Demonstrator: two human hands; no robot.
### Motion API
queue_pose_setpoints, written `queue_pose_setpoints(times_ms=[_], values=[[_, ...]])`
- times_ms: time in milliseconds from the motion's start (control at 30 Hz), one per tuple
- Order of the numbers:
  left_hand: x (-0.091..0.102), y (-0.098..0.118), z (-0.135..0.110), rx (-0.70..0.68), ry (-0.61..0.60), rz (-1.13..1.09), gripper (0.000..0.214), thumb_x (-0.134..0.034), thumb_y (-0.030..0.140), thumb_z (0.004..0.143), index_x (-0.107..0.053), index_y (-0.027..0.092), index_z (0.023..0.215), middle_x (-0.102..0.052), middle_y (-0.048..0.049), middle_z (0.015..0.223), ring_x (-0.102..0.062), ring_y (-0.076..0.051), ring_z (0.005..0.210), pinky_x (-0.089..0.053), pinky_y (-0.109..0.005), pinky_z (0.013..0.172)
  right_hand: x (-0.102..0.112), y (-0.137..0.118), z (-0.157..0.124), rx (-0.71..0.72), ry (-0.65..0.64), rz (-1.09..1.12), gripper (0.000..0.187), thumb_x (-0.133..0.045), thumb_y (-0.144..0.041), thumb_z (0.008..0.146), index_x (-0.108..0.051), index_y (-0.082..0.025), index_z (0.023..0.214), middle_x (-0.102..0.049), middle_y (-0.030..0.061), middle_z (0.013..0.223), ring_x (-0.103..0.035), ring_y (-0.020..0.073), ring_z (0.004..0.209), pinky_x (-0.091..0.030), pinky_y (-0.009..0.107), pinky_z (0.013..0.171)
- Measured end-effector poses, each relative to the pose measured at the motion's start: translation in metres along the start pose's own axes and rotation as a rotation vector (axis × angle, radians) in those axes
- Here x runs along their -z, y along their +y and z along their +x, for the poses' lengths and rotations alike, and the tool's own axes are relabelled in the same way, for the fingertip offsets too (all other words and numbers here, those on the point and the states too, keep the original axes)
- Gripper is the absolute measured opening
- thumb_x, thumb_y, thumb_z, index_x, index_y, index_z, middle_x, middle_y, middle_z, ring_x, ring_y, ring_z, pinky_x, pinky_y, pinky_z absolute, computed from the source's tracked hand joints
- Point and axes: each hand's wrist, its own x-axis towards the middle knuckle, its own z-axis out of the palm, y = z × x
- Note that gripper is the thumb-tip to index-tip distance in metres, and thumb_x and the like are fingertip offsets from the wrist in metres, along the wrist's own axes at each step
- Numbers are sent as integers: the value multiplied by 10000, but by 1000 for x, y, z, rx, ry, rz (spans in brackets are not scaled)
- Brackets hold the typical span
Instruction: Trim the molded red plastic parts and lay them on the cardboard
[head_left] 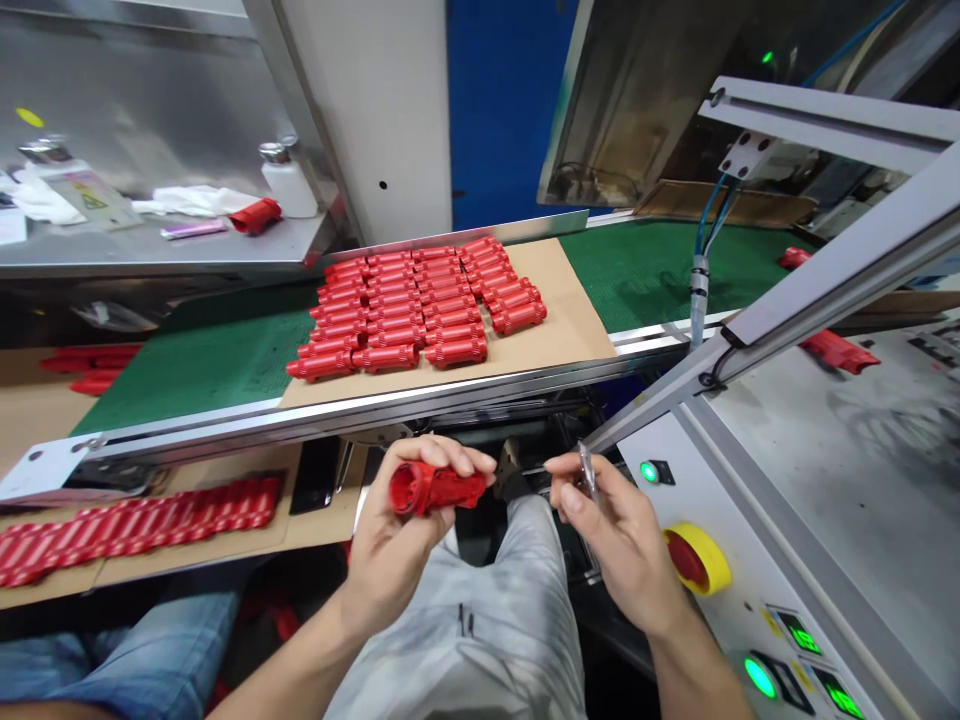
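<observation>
My left hand [397, 555] is closed around a red plastic tubular part [436, 487], with its hollow round end facing left. To the right of it, apart from the part, my right hand [622, 545] pinches a slim silvery metal tool [587, 468] that points upward; its exact kind is not clear. Both hands are above my lap, on the near side of the conveyor. Beyond them, several rows of matching red tubular parts [397, 312] lie on a cardboard sheet [555, 345].
The cardboard rests on a green conveyor belt [217, 345]. More red parts [142, 525] line a lower shelf on the left, near a phone [313, 475]. A co-worker's jeans [150, 650] show below. At right stand a metal frame post [847, 250] and an emergency-stop button [694, 560].
</observation>
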Motion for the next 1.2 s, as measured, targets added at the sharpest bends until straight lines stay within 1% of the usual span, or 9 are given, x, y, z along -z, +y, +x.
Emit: queue_pose_setpoints(times_ms=[67, 233, 333, 500, 600, 800, 967, 1067, 1200], values=[[2, 0, 1, -8, -25, 145, 254, -637, 145, 984, -619, 270, 1204, -602, -61, 1100, -673, -253, 1057, -591, -454, 941, -5, -2, -1, 29, -25, -81, 258, -659, -438, 1083, -723, -270, 1268, -686, 7, 960, -655, 157, 848, -538, 263, 778], [-2, 10, 2, -103, -102, 618, 283, -629, 70, 924, -625, 261, 1133, -601, -56, 1073, -604, -230, 988, -489, -400, 860, -15, -11, -3, 87, -43, -205, 208, -670, -404, 1066, -755, -259, 1189, -731, 15, 929, -678, 165, 792, -532, 272, 705], [-8, 13, 3, -102, -135, 714, 328, -653, 11, 855, -611, 255, 1070, -610, -24, 1021, -590, -197, 917, -480, -360, 800, -19, -19, -1, 107, -66, -230, 182, -682, -378, 1054, -768, -284, 1183, -733, -6, 890, -665, 150, 741, -530, 266, 673], [-12, 11, 1, -83, -180, 791, 333, -648, 13, 833, -586, 254, 1054, -629, -4, 987, -576, -194, 885, -468, -373, 797, -27, -27, 2, 274, -28, -364, 285, -719, -266, 1003, -777, -290, 1281, -749, 12, 968, -666, 150, 781, -541, 280, 707], [-13, 10, 0, -99, -217, 866, 313, -644, 32, 829, -585, 252, 1044, -627, -1, 946, -554, -206, 861, -437, -391, 784, -30, -31, 4, 198, -32, -255, 203, -729, -298, 1001, -791, -265, 1192, -764, 16, 921, -690, 161, 758, -549, 286, 681], [-14, 14, -1, -51, -330, 931, 182, -630, 110, 881, -612, 236, 1012, -624, -15, 907, -537, -222, 825, -390, -401, 741, -36, -34, 15, 77, -152, -149, 121, -769, -292, 952, -826, -237, 1043, -782, 26, 886, -698, 170, 740, -544, 281, 656], [-13, 18, -4, -29, -361, 974, 137, -591, 111, 891, -555, 230, 947, -579, -17, 881, -501, -228, 823, -372, -403, 736, -38, -31, 24, 9, -189, -112, 90, -796, -281, 911, -841, -211, 945, -744, 11, 784, -631, 143, 668, -488, 253, 600], [-12, 18, -5, -60, -371, 1007, 133, -576, 113, 907, -539, 233, 952, -558, -18, 872, -477, -229, 814, -367, -410, 741, -40, -28, 28, -27, -226, -52, 87, -792, -280, 889, -825, -200, 903, -720, 0, 747, -600, 130, 646, -474, 242, 590], [-11, 13, -4, -30, -363, 1028, 88, -563, 150, 948, -577, 229, 985, -596, -41, 902, -497, -249, 836, -371, -423, 745, -47, -23, 32, -69, -182, -6, 38, -747, -207, 818, -773, -190, 840, -680, -20, 708, -570, 117, 622, -471, 228, 582]])
